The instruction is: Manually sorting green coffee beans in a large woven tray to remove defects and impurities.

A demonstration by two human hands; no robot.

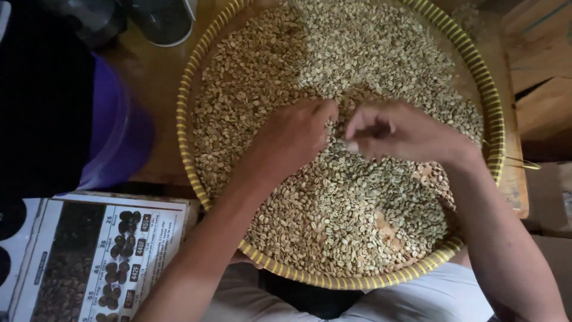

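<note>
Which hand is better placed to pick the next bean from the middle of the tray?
Right hand: its fingertips are pinched just over the beans. The left hand rests curled on the pile, knuckles up.

single head view, looking steeply down, close over woven tray (pixel 192 101)

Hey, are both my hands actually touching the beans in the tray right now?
Touching. The head view shows the left hand and right hand resting fingers-down on the pale beans.
</note>
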